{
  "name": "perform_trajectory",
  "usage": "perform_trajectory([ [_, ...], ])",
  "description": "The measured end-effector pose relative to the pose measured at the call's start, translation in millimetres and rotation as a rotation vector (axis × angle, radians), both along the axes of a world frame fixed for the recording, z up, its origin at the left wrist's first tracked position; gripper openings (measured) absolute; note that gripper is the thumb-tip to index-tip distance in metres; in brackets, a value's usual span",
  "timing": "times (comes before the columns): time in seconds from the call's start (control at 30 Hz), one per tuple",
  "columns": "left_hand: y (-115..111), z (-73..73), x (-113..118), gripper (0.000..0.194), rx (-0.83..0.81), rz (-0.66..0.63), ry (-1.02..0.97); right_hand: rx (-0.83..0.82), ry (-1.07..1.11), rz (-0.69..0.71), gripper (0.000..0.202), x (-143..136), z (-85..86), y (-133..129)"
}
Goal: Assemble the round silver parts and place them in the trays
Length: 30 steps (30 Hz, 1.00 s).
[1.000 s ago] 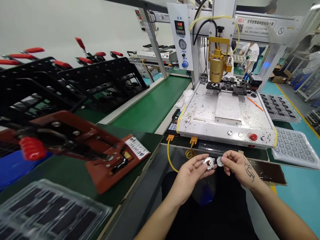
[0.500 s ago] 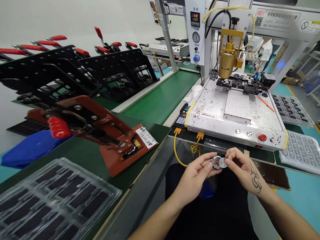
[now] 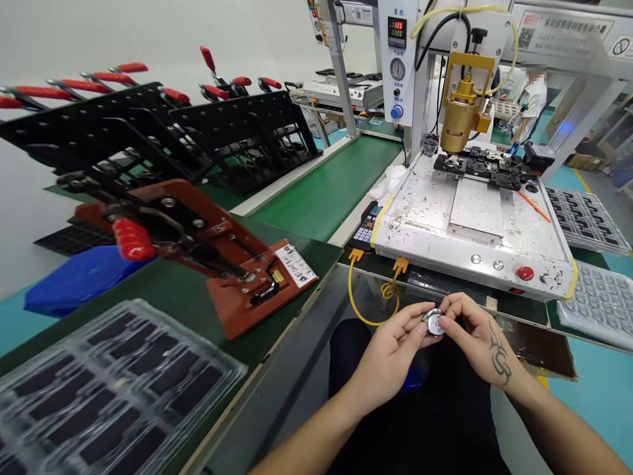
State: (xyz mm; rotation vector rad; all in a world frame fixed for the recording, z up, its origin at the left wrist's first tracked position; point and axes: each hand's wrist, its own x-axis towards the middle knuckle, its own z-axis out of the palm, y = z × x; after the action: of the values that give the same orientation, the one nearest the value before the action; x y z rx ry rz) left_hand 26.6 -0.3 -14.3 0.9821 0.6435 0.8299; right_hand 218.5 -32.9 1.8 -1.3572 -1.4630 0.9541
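Above my lap, my left hand (image 3: 388, 353) pinches a shiny round metal ring (image 3: 426, 318) between thumb and fingers. A small silver disc (image 3: 434, 324) with fine print lies over the ring's opening. My right hand (image 3: 475, 340) has its thumb and forefinger closed on the disc's right edge. Whether the disc sits fully inside the ring, I cannot tell, since fingertips cover part of both.
A white bench machine (image 3: 477, 241) with a gold head (image 3: 455, 125) stands ahead. At left are a red-brown clamp fixture (image 3: 232, 316), a clear tray (image 3: 123, 382) and black red-handled clamps (image 3: 237, 132). Right lies a blister tray (image 3: 596, 303). Behind, a person (image 3: 534, 99).
The disc has moved left from beside the ring to lie over its opening. Both hands are closer together, and the camera view has shifted slightly.
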Motion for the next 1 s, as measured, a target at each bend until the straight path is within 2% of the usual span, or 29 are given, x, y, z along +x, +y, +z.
perform_trajectory([
  [0.33,-6.1,-5.2,4.9,0.043,0.030,0.031,0.049,0.073,-0.066,-0.040,0.026,-3.4,-5.8,-1.0],
  [0.57,-7.9,-15.7,6.0,0.035,0.186,0.129,0.192,0.184,-0.316,-0.114,0.023,-1.3,-17.9,-2.8],
  [0.63,-3.2,-13.1,0.3,0.037,0.258,0.073,0.239,0.200,-0.336,-0.060,0.013,1.7,-20.0,-1.0],
  [0.7,3.5,-6.9,-6.9,0.041,0.366,-0.005,0.314,0.232,-0.334,0.062,0.016,2.9,-19.3,1.7],
  [0.77,10.5,0.5,-13.1,0.044,0.450,-0.027,0.365,0.255,-0.295,0.123,0.018,1.2,-16.7,4.9],
  [0.8,13.3,3.8,-15.0,0.044,0.459,0.000,0.365,0.240,-0.250,0.098,0.015,-0.6,-15.3,6.6],
  [0.87,16.6,8.4,-16.2,0.045,0.409,0.102,0.316,0.140,-0.090,0.003,0.019,-5.8,-13.0,9.6],
  [0.93,16.5,10.1,-14.7,0.048,0.323,0.184,0.266,-0.001,0.123,-0.056,0.031,-11.9,-12.1,12.0],
  [1.0,13.6,10.8,-12.3,0.042,0.261,0.188,0.251,-0.091,0.290,-0.054,0.039,-17.7,-12.4,13.3],
])
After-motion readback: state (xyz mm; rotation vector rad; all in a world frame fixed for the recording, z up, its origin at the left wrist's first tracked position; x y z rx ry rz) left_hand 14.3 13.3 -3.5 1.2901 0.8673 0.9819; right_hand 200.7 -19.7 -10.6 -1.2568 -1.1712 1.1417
